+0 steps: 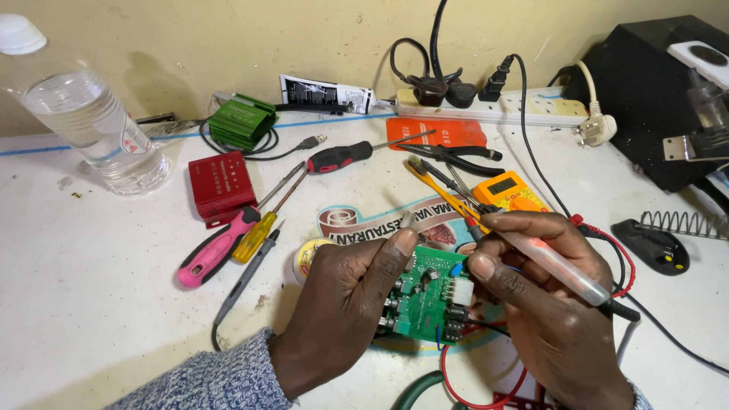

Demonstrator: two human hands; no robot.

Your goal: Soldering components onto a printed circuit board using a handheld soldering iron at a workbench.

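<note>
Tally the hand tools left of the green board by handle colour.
Pink handle: 1 screwdriver
Yellow handle: 1 screwdriver
Red-and-black handle: 1 screwdriver
Grey, pen-thin tool: 1
Total: 4
The left hand grips the circuit board; the right hand holds a pen-like iron.

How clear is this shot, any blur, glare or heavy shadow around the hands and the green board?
Head view: the green circuit board and both hands, left hand and right hand, are sharp; soft shadows fall left of the screwdrivers; the water bottle at the edge looks stretched; the pen-like tool shows slight glare.
</note>
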